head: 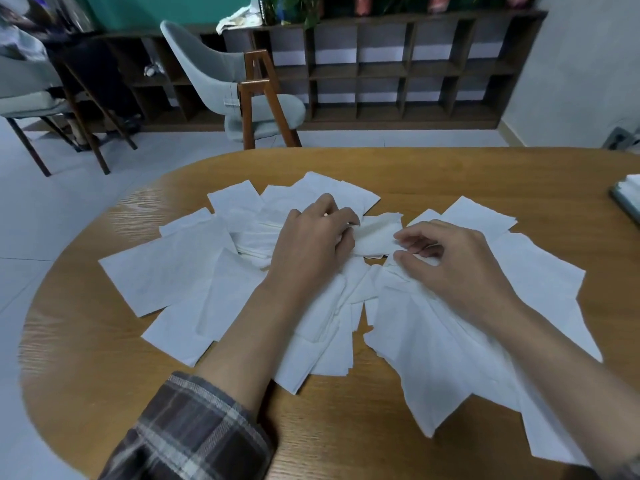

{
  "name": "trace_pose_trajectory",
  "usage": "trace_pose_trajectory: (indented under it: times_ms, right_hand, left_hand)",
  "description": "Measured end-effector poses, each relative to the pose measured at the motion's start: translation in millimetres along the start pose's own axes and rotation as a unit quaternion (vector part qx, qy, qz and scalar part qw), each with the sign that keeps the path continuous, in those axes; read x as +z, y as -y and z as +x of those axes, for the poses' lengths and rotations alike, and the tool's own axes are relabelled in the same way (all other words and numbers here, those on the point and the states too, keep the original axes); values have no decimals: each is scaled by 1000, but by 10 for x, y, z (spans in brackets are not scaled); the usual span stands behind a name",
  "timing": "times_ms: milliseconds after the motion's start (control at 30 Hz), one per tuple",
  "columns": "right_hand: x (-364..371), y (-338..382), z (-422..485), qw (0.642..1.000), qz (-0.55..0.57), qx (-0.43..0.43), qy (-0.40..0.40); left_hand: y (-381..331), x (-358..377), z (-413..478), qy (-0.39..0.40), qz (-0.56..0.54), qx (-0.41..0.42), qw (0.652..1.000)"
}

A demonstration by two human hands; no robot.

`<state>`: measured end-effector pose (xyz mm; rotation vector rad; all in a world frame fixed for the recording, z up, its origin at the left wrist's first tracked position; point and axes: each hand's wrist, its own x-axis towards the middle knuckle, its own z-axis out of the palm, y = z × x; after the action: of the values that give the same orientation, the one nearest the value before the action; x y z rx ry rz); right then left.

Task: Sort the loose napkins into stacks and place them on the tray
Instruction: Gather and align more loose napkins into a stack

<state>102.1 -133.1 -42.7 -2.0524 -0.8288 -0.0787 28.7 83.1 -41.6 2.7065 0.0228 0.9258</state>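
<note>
Head view: loose white napkins [180, 268] lie fanned and overlapping across the middle of the round wooden table [86, 341], none stacked yet. The left hand [311, 244] sits over the heap's centre, fingers curled in and pinching the left edge of a small folded napkin [375, 237]. The right hand [450, 261] arches just beside it, fingertips bent at that napkin's right edge; whether they have closed on it, I cannot tell. The tray [627, 199] peeks in at the far right edge, well apart from the heap, with something white on it. Judging by the creases, these are featherlight, limp and easily torn. Best pinched at a folded edge and squared gently.
</note>
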Motion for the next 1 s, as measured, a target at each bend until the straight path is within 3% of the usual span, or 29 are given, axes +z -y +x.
trace_pose_trajectory:
  times_ms: [167,500,667,767,1000]
  right_hand:
    - [-33,64,25,997,36,19,-64]
    - [-61,177,-22,986,84,-43,-141]
    - [-106,206,-28,983,132,-38,-121]
    - [-193,231,1,970,215,-18,-109]
    - [-267,219,37,957,266,14,-116]
  left_hand:
    - [-87,-97,17,-66,-57,-3,996]
    - [-209,-186,-20,-63,-141,-25,988]
    - [-241,-207,-55,-18,-117,5,993]
    - [-296,-230,-45,-19,-180,15,983]
    - [-356,-316,-11,9,-338,-118,934]
